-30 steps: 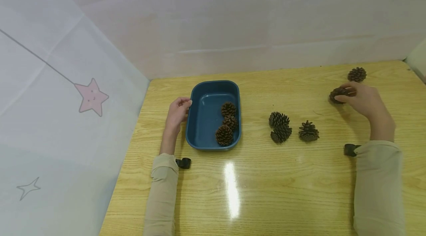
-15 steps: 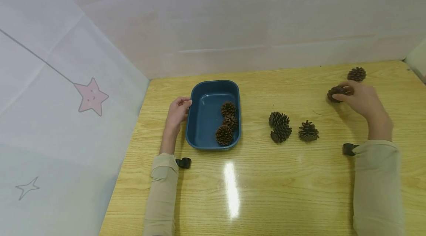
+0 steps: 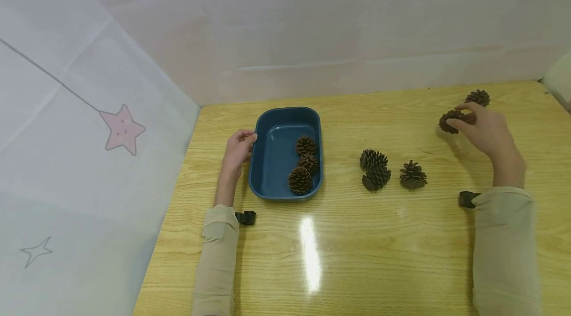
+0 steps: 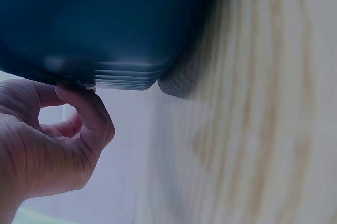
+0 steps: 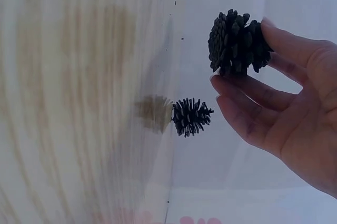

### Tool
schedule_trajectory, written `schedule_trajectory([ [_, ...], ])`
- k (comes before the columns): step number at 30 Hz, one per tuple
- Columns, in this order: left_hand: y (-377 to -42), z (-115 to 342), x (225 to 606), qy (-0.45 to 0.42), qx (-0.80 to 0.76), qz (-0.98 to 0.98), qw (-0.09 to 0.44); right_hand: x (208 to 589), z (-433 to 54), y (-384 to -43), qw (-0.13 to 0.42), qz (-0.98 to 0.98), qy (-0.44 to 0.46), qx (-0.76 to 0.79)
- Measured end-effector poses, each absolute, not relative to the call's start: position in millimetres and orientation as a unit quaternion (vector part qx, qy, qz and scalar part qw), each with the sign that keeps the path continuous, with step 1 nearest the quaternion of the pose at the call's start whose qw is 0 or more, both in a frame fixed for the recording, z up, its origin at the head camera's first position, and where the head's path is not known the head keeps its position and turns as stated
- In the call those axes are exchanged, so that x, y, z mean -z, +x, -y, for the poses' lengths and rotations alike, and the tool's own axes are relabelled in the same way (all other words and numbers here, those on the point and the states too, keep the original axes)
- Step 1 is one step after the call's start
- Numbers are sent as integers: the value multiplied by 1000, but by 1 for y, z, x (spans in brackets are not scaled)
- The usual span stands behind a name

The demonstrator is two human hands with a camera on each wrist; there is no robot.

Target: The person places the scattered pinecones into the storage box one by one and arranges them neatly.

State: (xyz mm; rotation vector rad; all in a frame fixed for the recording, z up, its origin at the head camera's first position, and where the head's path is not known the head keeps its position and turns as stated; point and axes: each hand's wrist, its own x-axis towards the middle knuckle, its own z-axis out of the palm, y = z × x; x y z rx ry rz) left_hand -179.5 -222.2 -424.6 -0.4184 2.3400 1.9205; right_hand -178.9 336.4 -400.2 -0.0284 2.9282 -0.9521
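Observation:
My right hand [image 3: 489, 132] pinches a brown pine cone [image 5: 226, 45] between thumb and fingertips, and the right wrist view shows it held up off the table, its round scaly base facing away from the palm. Just beyond that hand lies another pine cone [image 3: 479, 97], partly covered by the fingers. On the left, my left hand [image 3: 237, 150] grips the left rim of a deep blue plastic basin [image 3: 272, 177] with thumb and curled fingers [image 4: 95, 118]. Inside the basin, three pine cones [image 3: 301, 180] line its right side.
Two pine cones [image 3: 375, 170] lie against each other right of the basin, and a single one [image 3: 413, 175] stands beside them. The wooden table [image 3: 379, 256] meets a pale draped wall [image 3: 312, 33] at the back and another at the left.
My right hand has shifted slightly left and raised the pine cone a little, tilting it. The left hand and the basin have stayed in place.

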Motion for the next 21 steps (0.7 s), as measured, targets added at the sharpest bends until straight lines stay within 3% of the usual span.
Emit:
schedule_trajectory([
  [21, -180, 222, 424, -141, -623, -768, 44, 394, -333, -177, -14, -950, -3, 313],
])
